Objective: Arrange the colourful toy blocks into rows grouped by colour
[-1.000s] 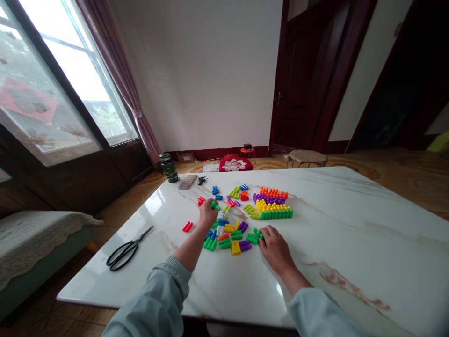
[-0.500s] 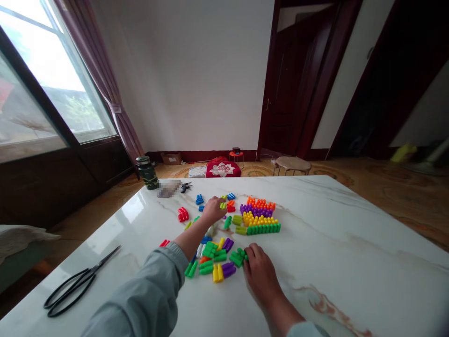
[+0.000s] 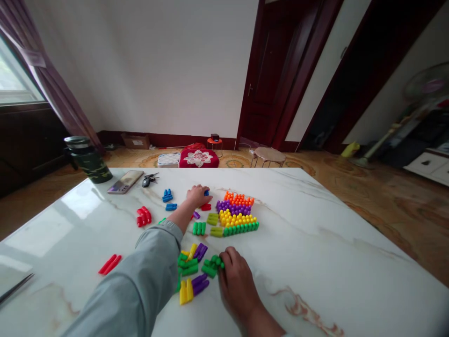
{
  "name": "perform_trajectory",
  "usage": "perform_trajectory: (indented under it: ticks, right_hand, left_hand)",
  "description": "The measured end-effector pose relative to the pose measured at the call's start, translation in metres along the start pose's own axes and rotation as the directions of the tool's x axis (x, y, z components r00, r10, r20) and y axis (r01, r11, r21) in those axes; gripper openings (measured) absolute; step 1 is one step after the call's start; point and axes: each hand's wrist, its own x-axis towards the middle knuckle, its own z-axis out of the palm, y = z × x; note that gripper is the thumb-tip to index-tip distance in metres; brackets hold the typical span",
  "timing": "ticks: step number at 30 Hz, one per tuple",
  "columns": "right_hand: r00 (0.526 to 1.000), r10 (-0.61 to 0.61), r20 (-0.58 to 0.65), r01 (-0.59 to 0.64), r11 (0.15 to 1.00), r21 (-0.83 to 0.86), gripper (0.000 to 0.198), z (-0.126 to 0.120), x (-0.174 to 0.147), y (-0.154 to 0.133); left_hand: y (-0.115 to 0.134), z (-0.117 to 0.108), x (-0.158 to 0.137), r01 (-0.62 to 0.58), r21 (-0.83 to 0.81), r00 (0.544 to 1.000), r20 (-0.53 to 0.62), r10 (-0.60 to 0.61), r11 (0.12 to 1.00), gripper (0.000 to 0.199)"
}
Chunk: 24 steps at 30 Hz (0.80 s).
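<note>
My left hand point(image 3: 197, 196) reaches to the far side of the loose pieces, fingers curled over a blue building block point(image 3: 206, 193), which shows only partly at the fingertips. A red block point(image 3: 206, 207) lies just below those fingers. Resting on the table nearer me, my right hand point(image 3: 239, 276) has its fingers closed on the end of a green building block point(image 3: 211, 267). Left of that block are purple point(image 3: 200, 252) and yellow point(image 3: 186, 292) blocks. My left sleeve covers part of this pile.
Orange, purple, yellow and green rows point(image 3: 241, 228) stand together right of centre. Red blocks point(image 3: 143, 216) and blue blocks point(image 3: 167, 195) lie to the left. A camouflage flask point(image 3: 89, 161), a phone point(image 3: 126, 181) and keys point(image 3: 149, 180) sit along the far left; scissors point(image 3: 16, 289) show partly.
The view has swung right. My left hand has moved from a yellow-green block onto the blue one beyond it. My right hand stays on the green block.
</note>
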Motion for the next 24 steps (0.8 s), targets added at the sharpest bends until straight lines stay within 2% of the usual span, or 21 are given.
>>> perform_trajectory:
  ticks: [6,11,13,16,18,20,22,24]
  right_hand:
    - [1.0,-0.013,0.007,0.013,1.0,-0.015,0.02,-0.001,0.001,0.0]
    - [0.999,-0.039,-0.008,0.038,0.998,-0.048,0.02,-0.001,0.003,-0.001]
    - [0.999,-0.046,-0.018,0.045,0.997,-0.057,0.018,-0.001,0.003,-0.001]
    - [0.998,-0.047,-0.037,0.045,0.997,-0.065,0.019,0.0,0.003,-0.001]
    - [0.998,-0.043,-0.053,0.04,0.997,-0.067,0.022,0.002,0.002,0.0]
    - [0.997,-0.037,-0.061,0.032,0.997,-0.07,0.023,0.002,0.002,0.0]
    - [0.998,-0.027,-0.053,0.023,0.997,-0.074,0.023,0.002,0.002,0.0]
    - [0.999,-0.016,-0.035,0.013,0.997,-0.077,0.022,0.001,0.002,-0.001]
  left_hand:
    - [-0.001,-0.014,-0.022,0.009,-0.036,0.999,0.031,-0.008,0.999,0.031]
    - [-0.015,-0.039,-0.038,0.022,-0.107,0.993,0.117,-0.009,0.994,0.04]
    - [-0.028,-0.05,-0.041,0.054,-0.099,0.996,0.081,-0.046,0.994,0.038]
    - [-0.055,-0.06,-0.045,0.131,-0.058,0.989,-0.062,-0.135,0.99,0.041]
    - [-0.073,-0.059,-0.046,0.194,-0.04,0.97,-0.138,-0.198,0.98,0.055]
    - [-0.088,-0.053,-0.046,0.236,-0.044,0.957,-0.162,-0.24,0.971,0.063]
    - [-0.097,-0.044,-0.044,0.247,-0.063,0.955,-0.155,-0.254,0.967,0.063]
    - [-0.1,-0.033,-0.041,0.217,-0.092,0.964,-0.133,-0.228,0.972,0.053]
